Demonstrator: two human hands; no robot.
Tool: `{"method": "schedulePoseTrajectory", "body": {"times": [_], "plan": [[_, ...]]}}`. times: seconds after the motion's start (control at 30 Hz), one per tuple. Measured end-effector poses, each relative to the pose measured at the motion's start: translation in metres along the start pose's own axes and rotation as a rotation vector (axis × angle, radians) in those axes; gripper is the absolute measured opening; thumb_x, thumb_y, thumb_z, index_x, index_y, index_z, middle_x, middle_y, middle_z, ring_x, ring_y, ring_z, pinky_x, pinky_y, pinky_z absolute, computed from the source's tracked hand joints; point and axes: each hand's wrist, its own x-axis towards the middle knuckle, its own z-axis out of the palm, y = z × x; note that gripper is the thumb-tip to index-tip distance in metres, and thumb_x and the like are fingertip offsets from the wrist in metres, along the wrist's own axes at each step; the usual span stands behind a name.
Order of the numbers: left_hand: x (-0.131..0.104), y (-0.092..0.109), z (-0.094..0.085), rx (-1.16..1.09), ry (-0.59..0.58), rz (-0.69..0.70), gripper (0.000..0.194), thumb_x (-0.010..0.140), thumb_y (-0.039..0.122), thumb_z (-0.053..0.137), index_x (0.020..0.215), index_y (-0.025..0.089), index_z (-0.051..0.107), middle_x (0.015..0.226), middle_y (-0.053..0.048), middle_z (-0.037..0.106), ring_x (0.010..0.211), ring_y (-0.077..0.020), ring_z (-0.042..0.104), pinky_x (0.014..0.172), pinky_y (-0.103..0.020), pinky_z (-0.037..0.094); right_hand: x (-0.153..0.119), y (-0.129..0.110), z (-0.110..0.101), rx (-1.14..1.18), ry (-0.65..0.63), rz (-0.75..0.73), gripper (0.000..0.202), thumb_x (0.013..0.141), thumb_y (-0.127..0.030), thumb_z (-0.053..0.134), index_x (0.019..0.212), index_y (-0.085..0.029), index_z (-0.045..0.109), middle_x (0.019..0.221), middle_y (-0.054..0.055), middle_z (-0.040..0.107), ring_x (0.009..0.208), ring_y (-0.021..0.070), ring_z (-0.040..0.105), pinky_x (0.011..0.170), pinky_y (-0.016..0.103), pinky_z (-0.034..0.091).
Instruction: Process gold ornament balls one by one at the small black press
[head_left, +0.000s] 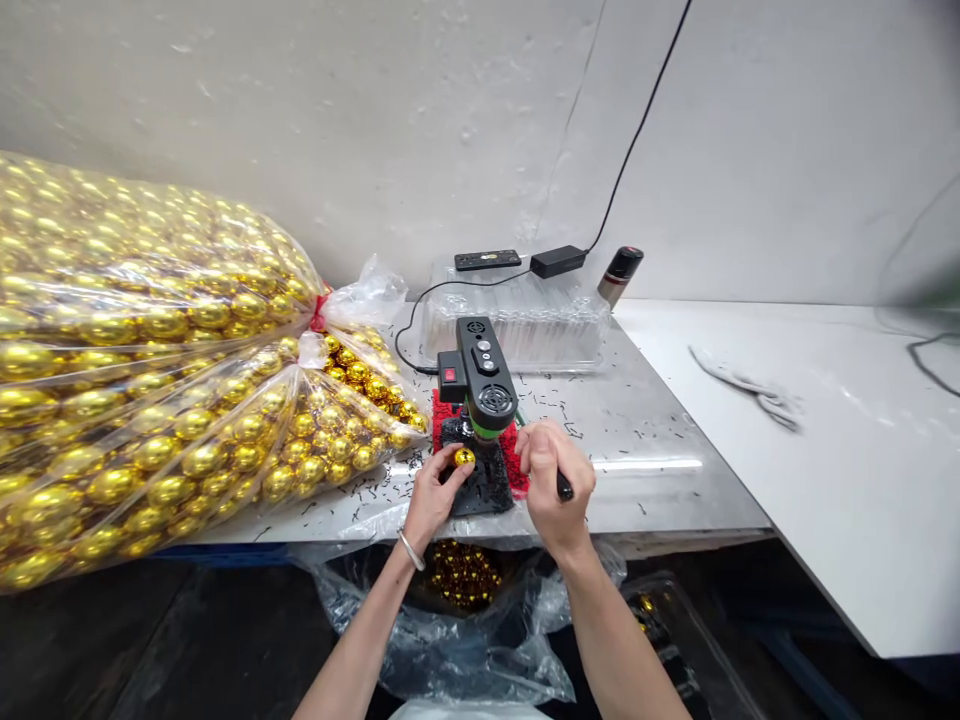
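My left hand (435, 492) pinches a shiny gold ball (464, 457) with a small dark mark on it between thumb and fingertips. The ball is held just in front of a black device (487, 370) with round grilles, buttons and a red switch, above its dark base (484, 490). To the right of the device, my right hand (555, 480) is wrapped round a black-handled tool (565, 487). Only the handle's end sticks out of the fist clearly; the tool's kind cannot be made out. Red matting (517, 465) shows beside the base.
Large clear bags of gold balls (150, 400) cover the left of the table. Behind the device stand a clear plastic tray (517, 320), a power adapter (559, 261) and a spray can (621, 275). Black scraps litter the metal tabletop (660, 465). Below hangs an open plastic bag of gold balls (461, 578).
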Motion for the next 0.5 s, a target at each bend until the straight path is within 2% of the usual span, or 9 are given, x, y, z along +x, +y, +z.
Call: {"method": "schedulePoseTrajectory", "body": {"times": [0.23,0.33,0.5], "plan": [[-0.002,0.001,0.002,0.497,-0.033,0.190,0.030,0.082,0.034,0.065,0.111,0.026,0.066,0.103,-0.005,0.068,0.101,-0.0232,0.059,0.098,-0.045,0.036,-0.002,0.000,-0.002,-0.040,-0.007,-0.005,0.030,0.091,-0.012,0.038,0.063,-0.020,0.044,0.063,0.001,0.050,0.064,0.0127,0.051,0.060,0.028,0.039],[-0.003,0.002,0.001,0.586,-0.054,0.256,0.030,0.084,0.034,0.062,0.113,0.026,0.064,0.102,-0.004,0.068,0.100,-0.0226,0.059,0.097,-0.043,0.037,-0.008,0.003,-0.003,-0.061,-0.033,-0.019,0.029,0.091,-0.010,0.037,0.064,-0.020,0.044,0.064,0.001,0.051,0.065,0.0128,0.052,0.060,0.028,0.040],[-0.007,0.003,0.004,0.682,-0.007,0.386,0.030,0.084,0.032,0.064,0.112,0.022,0.064,0.099,-0.007,0.069,0.099,-0.0240,0.058,0.100,-0.047,0.033,-0.015,0.006,-0.004,-0.065,-0.047,-0.030,0.028,0.090,-0.008,0.037,0.065,-0.020,0.045,0.064,0.001,0.051,0.067,0.0133,0.053,0.060,0.028,0.040]]}}
